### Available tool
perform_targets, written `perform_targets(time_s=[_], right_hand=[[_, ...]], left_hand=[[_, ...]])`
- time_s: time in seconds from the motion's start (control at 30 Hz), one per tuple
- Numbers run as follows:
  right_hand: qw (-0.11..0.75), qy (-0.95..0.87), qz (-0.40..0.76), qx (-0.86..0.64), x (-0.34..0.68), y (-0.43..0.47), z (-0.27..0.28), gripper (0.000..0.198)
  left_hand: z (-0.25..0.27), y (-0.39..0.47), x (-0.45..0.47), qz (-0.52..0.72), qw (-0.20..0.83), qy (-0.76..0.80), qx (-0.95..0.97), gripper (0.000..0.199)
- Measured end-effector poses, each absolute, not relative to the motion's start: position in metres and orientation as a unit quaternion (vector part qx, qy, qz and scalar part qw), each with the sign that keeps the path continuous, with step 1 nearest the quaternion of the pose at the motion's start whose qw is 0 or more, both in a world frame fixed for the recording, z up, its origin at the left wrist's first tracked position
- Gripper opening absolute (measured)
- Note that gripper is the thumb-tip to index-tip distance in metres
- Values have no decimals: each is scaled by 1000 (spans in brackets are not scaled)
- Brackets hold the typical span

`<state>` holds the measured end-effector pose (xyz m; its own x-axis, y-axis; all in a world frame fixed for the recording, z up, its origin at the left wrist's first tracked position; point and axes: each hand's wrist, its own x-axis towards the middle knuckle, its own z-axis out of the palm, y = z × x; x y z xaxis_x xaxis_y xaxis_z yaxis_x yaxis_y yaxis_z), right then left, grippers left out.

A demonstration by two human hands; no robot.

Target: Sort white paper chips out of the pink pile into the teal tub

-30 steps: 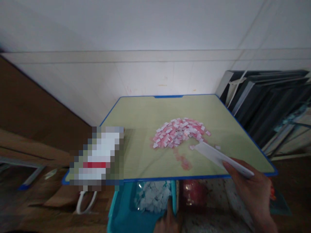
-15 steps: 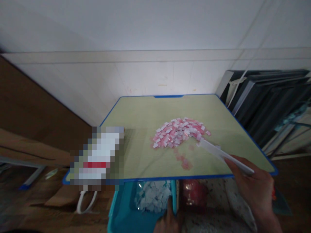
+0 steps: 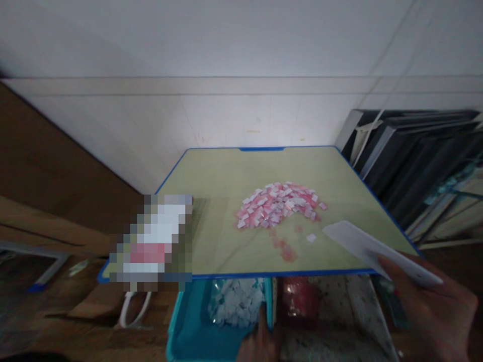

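Note:
My right hand [image 3: 433, 301] is closed on a flat white plastic strip [image 3: 370, 244], slightly blurred, held at the right front of the tabletop. Left of the strip lies a single small pale square [image 3: 311, 238]. Beyond it, a curved pile of small pink and white squares [image 3: 277, 205] covers the middle of the table, with a few loose pink pieces [image 3: 285, 250] in front. Below the table's front edge, my left hand [image 3: 259, 344] grips the right side of a teal tray [image 3: 175, 322], one digit inside its wall. White square pieces [image 3: 239, 304] in clear plastic sit in that tray.
The pale table [image 3: 215, 168] has a blue edge and stands against a white wall. A pixelated white item [image 3: 160, 231] is at its left. Dark panels [image 3: 418, 151] lean at the right, a brown board [image 3: 56, 166] at the left. A red bag [image 3: 302, 301] lies beside the tray.
My right hand has drawn the white strip back from the pile, toward me and to the right. One pale square now lies apart from the pile. My left hand has barely moved.

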<state>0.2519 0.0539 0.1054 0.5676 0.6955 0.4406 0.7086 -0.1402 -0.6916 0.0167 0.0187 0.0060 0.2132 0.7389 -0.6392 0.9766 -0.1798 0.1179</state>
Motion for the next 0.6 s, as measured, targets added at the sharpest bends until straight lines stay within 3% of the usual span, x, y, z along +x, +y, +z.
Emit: perform_targets(time_s=[0.2,0.6], right_hand=[[447,-545,39,-709,243,62,108,25],[419,-530,0,-738,262,54,106,21]], left_hand=[[7,20,17,-233,274,583,728,45],[12,21,17,-231,285,579,728,40]])
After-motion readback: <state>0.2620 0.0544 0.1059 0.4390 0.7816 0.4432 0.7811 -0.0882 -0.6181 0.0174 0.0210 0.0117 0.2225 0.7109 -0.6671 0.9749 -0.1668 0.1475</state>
